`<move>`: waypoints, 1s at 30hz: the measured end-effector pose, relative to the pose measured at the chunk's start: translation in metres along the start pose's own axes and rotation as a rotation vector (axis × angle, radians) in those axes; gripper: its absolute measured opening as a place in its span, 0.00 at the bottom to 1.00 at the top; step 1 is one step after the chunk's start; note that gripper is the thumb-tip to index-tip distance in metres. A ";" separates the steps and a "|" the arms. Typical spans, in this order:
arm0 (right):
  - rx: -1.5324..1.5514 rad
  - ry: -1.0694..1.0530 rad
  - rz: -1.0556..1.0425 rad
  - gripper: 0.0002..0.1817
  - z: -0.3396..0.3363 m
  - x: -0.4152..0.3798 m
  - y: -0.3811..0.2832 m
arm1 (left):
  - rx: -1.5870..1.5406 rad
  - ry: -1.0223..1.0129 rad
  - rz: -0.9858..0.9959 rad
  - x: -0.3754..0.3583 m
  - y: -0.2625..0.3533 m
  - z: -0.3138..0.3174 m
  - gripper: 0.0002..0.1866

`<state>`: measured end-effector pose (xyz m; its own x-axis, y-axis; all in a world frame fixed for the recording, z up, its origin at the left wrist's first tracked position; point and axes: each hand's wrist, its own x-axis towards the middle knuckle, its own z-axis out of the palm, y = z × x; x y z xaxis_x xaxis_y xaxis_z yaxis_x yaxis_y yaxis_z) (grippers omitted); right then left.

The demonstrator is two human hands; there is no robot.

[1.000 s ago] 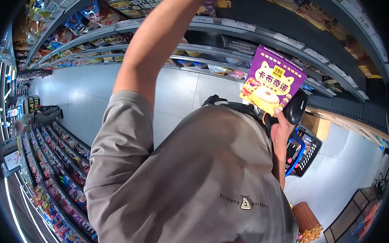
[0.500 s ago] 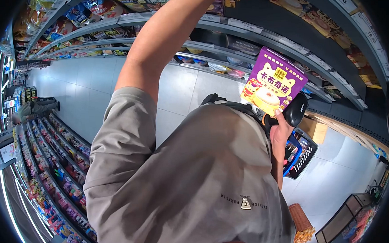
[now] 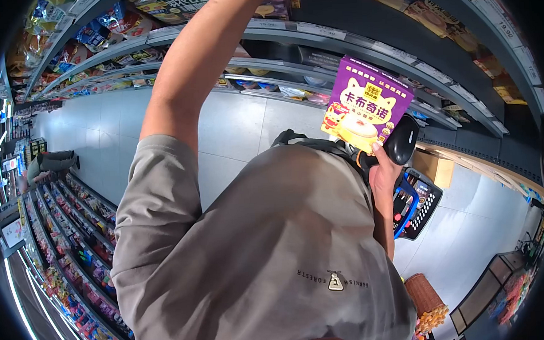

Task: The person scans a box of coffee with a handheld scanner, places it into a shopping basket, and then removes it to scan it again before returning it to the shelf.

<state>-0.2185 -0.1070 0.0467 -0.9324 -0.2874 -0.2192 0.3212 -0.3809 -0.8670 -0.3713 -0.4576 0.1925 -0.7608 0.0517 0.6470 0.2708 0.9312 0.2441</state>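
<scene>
My right hand (image 3: 384,170) holds a purple and yellow box (image 3: 367,106) by its lower edge, thumb on the front. The box is tilted, and its front shows Chinese lettering and a picture of a cup. My left arm reaches up across the shelf fronts, and the hand is hidden beyond the top edge of the view. Purple packages (image 3: 273,7) stand on the shelf beside that forearm. A rounded black object (image 3: 401,140) is right behind my right hand.
Price-tagged shelves (image 3: 314,31) curve across the top and right. A basket (image 3: 426,202) with a blue handle is on the floor beyond my right hand. Packed racks (image 3: 60,242) and a person (image 3: 50,164) are at the left. A wicker basket (image 3: 423,291) stands lower right.
The box, my right hand and my left forearm appear further left in view. The shelves have also shifted left and slightly up. My right hand still holds the box.
</scene>
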 end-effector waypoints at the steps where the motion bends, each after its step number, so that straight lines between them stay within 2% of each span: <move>1: -0.002 0.006 -0.002 0.39 0.001 0.000 0.000 | 0.004 -0.014 0.003 0.000 0.001 0.004 0.17; 5: 0.005 0.019 -0.042 0.40 0.009 -0.005 -0.006 | 0.016 -0.068 0.022 0.001 0.009 0.017 0.17; 7: -0.002 0.030 0.006 0.40 0.009 -0.007 -0.007 | 0.026 -0.096 0.029 0.000 0.011 0.024 0.16; 8: 0.017 0.011 -0.065 0.39 0.012 -0.006 -0.007 | 0.033 -0.110 0.031 -0.001 0.012 0.026 0.16; 30: 0.081 0.008 -0.050 0.40 0.012 -0.006 -0.002 | 0.258 -0.404 0.088 -0.020 0.015 0.057 0.14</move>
<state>-0.2113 -0.1149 0.0555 -0.9489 -0.2589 -0.1803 0.2860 -0.4649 -0.8379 -0.3852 -0.4244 0.1420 -0.9234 0.2226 0.3128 0.2283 0.9734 -0.0188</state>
